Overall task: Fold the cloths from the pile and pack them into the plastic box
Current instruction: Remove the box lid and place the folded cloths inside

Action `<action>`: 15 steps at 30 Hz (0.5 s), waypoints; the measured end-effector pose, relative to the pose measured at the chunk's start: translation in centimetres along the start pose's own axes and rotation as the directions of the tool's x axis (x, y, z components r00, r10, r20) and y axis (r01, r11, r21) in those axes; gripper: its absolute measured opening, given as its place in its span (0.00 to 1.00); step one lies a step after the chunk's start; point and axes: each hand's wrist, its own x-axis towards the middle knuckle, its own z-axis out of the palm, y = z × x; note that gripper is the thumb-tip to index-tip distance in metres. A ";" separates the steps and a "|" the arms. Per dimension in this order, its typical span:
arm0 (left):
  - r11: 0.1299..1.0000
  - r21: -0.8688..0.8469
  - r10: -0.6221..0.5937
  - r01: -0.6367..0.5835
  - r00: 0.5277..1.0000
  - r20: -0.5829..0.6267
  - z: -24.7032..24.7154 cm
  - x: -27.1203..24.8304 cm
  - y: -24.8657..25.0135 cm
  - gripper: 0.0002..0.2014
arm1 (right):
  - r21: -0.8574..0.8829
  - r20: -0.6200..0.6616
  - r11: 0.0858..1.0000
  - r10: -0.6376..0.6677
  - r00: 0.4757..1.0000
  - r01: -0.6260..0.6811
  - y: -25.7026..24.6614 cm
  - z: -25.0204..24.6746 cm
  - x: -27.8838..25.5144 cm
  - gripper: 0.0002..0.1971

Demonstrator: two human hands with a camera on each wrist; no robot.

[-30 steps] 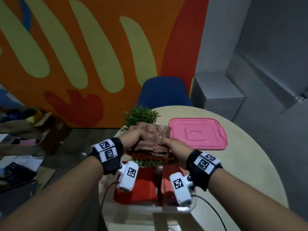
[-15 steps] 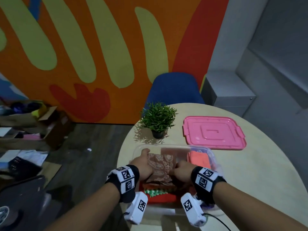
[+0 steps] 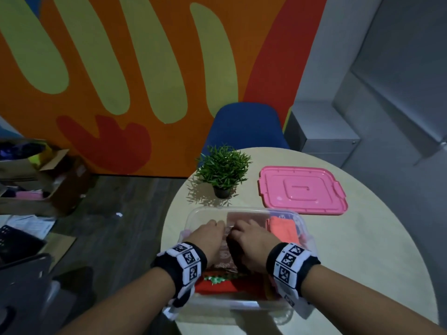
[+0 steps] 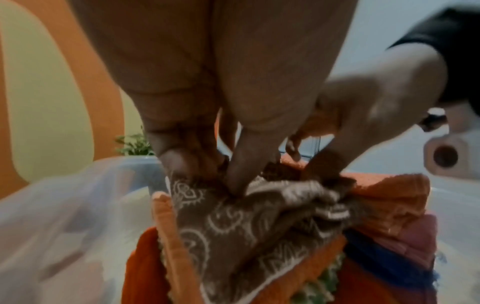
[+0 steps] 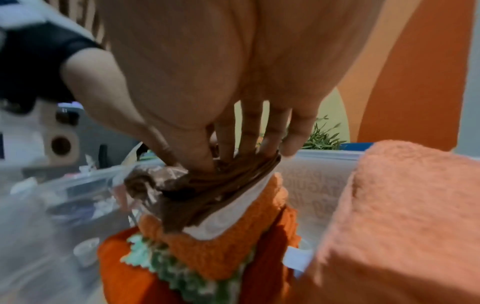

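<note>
Brown patterned cloth (image 3: 227,252) is being pressed into the plastic box (image 3: 244,210), pinched by fingers of the left hand (image 3: 205,238) and right hand (image 3: 251,240); release is called for next.

Office-like room: painted mural wall (image 3: 121,68), grey filing cabinet (image 3: 324,139), round table (image 3: 362,250), blue chair (image 3: 244,126).

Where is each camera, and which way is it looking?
Head: worn on the head, looking forward and down at the table, clear box, pink lid and plant; both forearms show.
Left wrist: looks along the left hand at the brown cloth.
Right wrist: looks along the right hand at that cloth beside a peach towel.
Both wrist views share the brown cloth and orange stack.
</note>
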 end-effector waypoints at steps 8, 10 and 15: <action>0.984 0.172 0.014 -0.055 0.973 0.231 0.6 1.5 0.8 0.30 | 0.048 0.199 0.997 0.046 0.979 -0.057 0.8 1.5 0.6 0.26; 0.969 0.237 0.004 -0.063 0.970 0.243 0.5 1.6 1.6 0.32 | 0.020 0.221 0.998 0.058 0.974 -0.064 0.2 1.4 0.9 0.24; 0.962 0.268 -0.016 -0.058 0.964 0.267 0.5 1.5 2.0 0.34 | 0.054 0.212 0.996 0.061 0.975 -0.074 -0.1 1.3 1.2 0.27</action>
